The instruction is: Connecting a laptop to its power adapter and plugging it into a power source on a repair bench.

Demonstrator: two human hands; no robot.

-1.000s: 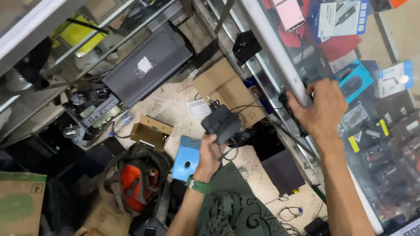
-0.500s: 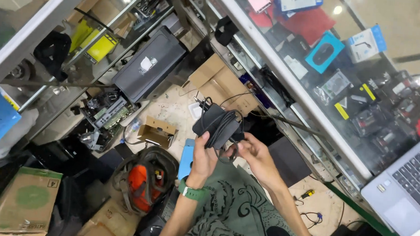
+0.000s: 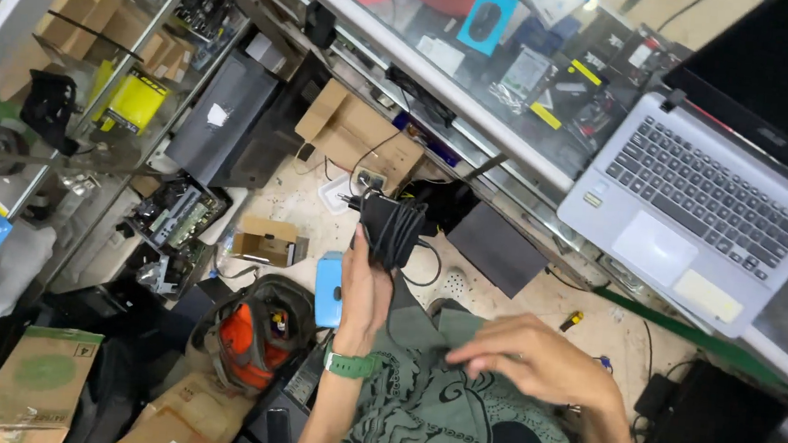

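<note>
Above a cluttered floor, the left hand (image 3: 362, 289) holds a black charger (image 3: 391, 229).

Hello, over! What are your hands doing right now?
Left hand grips black power adapter, cable wrapped round it. Right hand empty, over green shirt. Nothing between them.

left hand (image 3: 365, 290) raised, fingers clenched, right hand (image 3: 533, 359) spread flat

One black power adapter (image 3: 392, 228) with its cord wound round it sits in the grip of one left hand (image 3: 362, 289). One blue phone (image 3: 329, 289) lies just left of that grip, one small open carton (image 3: 266, 240) farther left, one silver laptop (image 3: 695, 203) well off to its right.
</note>
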